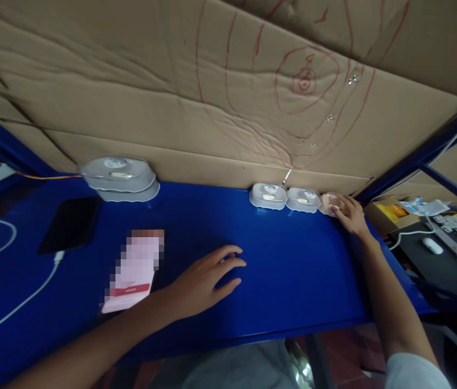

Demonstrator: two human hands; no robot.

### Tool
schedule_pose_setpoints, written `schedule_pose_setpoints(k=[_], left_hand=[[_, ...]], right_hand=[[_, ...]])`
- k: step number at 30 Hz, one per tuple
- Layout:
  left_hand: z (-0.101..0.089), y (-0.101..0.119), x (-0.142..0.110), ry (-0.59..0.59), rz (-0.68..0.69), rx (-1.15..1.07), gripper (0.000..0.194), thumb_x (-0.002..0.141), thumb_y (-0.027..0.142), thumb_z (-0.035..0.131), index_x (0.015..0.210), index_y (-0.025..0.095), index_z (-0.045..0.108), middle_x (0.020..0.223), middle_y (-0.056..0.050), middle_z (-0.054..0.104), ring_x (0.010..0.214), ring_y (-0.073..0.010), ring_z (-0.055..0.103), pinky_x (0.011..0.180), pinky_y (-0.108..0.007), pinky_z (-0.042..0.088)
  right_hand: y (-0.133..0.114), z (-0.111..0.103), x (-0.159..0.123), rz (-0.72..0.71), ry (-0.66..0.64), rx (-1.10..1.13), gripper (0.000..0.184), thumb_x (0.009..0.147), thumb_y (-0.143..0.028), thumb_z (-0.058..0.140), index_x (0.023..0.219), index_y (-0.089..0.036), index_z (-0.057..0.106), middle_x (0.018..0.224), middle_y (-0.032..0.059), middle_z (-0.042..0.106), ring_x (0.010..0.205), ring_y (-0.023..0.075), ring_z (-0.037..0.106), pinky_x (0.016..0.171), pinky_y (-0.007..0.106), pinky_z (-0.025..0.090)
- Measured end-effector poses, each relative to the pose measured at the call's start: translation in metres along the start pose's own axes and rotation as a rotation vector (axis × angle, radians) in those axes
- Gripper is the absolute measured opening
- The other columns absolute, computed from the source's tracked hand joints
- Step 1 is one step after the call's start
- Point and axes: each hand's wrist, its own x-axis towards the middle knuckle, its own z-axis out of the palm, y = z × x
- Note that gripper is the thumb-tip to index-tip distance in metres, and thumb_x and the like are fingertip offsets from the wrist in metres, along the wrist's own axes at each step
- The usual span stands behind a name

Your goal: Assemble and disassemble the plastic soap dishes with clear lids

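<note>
My right hand (348, 213) grips a small plastic container (327, 204) with a clear lid, at the right end of a row against the cardboard. The fingers cover much of its top. Beside it stand two like containers, a middle one (303, 200) and a left one (269, 196), each with a round sticker and a white tab on the lid. My left hand (208, 275) is open over the blue table (285, 270), fingers apart and holding nothing. Nearest to it is a phone (137, 273) with a lit, partly blurred screen.
Larger stacked plastic containers (119, 178) stand at the back left. A dark tablet or phone (70, 224) lies there with a white cable (29, 302) plugged in. Cardboard (131, 81) with red rings drawn on it rises behind. To the right, another desk holds a white mouse (432, 246) and a box (392, 213).
</note>
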Motion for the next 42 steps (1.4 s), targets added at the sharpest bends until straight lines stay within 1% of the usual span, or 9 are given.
schedule_pose_setpoints(k=[8,18,25,30,32,35,37,39,42], left_hand=[[0.007,-0.007,-0.001,-0.010,0.059,0.067,0.030,0.103,0.033,0.060,0.133,0.032,0.067,0.147,-0.007,0.060,0.126,-0.0293,0.066,0.109,-0.047,0.054],[0.007,-0.007,-0.003,-0.034,0.103,0.168,0.027,0.106,0.030,0.057,0.133,0.029,0.063,0.146,-0.008,0.060,0.126,-0.0263,0.065,0.107,-0.047,0.055],[0.006,-0.005,-0.001,-0.055,0.094,0.174,0.026,0.105,0.029,0.058,0.130,0.028,0.065,0.143,-0.007,0.062,0.124,-0.0269,0.065,0.107,-0.047,0.054],[0.004,-0.004,0.001,-0.050,0.088,0.160,0.026,0.105,0.029,0.059,0.129,0.027,0.065,0.143,-0.007,0.062,0.125,-0.0256,0.066,0.107,-0.044,0.055],[0.002,-0.002,0.001,-0.053,0.085,0.161,0.026,0.105,0.029,0.059,0.129,0.027,0.065,0.144,-0.008,0.062,0.124,-0.0257,0.066,0.107,-0.044,0.055],[0.000,0.001,0.000,-0.035,0.089,0.177,0.025,0.104,0.028,0.059,0.128,0.028,0.066,0.144,-0.008,0.062,0.124,-0.0262,0.067,0.106,-0.045,0.056],[-0.002,0.004,-0.001,-0.010,0.100,0.190,0.024,0.104,0.028,0.060,0.127,0.027,0.066,0.143,-0.008,0.063,0.125,-0.0261,0.067,0.107,-0.045,0.056],[-0.004,0.007,-0.001,0.021,0.113,0.209,0.024,0.104,0.028,0.059,0.127,0.027,0.066,0.142,-0.008,0.063,0.126,-0.0260,0.066,0.108,-0.045,0.055],[-0.008,0.008,0.001,0.099,0.093,0.258,0.030,0.105,0.028,0.057,0.134,0.028,0.062,0.146,-0.009,0.060,0.132,-0.0269,0.062,0.113,-0.047,0.052]], right_hand=[[-0.021,0.003,0.000,-0.001,-0.006,-0.006,0.065,0.099,-0.068,0.043,0.145,-0.025,0.062,0.155,0.0150,0.056,0.146,0.0351,0.047,0.120,0.057,0.034],[-0.020,0.003,-0.004,-0.064,0.106,0.066,0.066,0.098,-0.067,0.049,0.139,-0.019,0.067,0.146,0.0182,0.063,0.140,0.0348,0.056,0.120,0.053,0.040],[-0.037,-0.002,0.003,0.035,0.005,0.059,0.071,0.100,-0.067,0.040,0.145,-0.016,0.062,0.151,0.0200,0.057,0.144,0.0346,0.051,0.121,0.054,0.040],[-0.060,0.000,0.018,0.066,-0.087,0.053,0.062,0.109,-0.054,0.020,0.146,-0.026,0.061,0.155,0.0148,0.058,0.150,0.0384,0.044,0.118,0.076,0.028],[-0.076,0.000,0.025,0.048,-0.129,0.056,0.058,0.110,-0.052,0.021,0.149,-0.031,0.058,0.156,0.0111,0.058,0.151,0.0391,0.044,0.115,0.083,0.022],[-0.118,-0.005,0.034,-0.019,-0.136,0.059,0.054,0.110,-0.052,0.027,0.152,-0.032,0.053,0.157,0.0093,0.058,0.153,0.0378,0.042,0.117,0.083,0.013],[-0.161,-0.008,0.039,-0.129,-0.072,0.066,0.053,0.111,-0.050,0.030,0.153,-0.028,0.053,0.156,0.0109,0.059,0.153,0.0353,0.041,0.122,0.077,0.007],[-0.214,-0.007,0.042,-0.310,-0.024,0.108,0.052,0.112,-0.048,0.031,0.153,-0.024,0.052,0.155,0.0126,0.059,0.151,0.0315,0.045,0.127,0.068,0.010],[-0.292,0.001,0.043,-0.557,-0.108,0.139,0.059,0.109,-0.052,0.040,0.161,-0.024,0.041,0.168,0.0145,0.041,0.158,0.0349,0.033,0.127,0.068,0.013]])
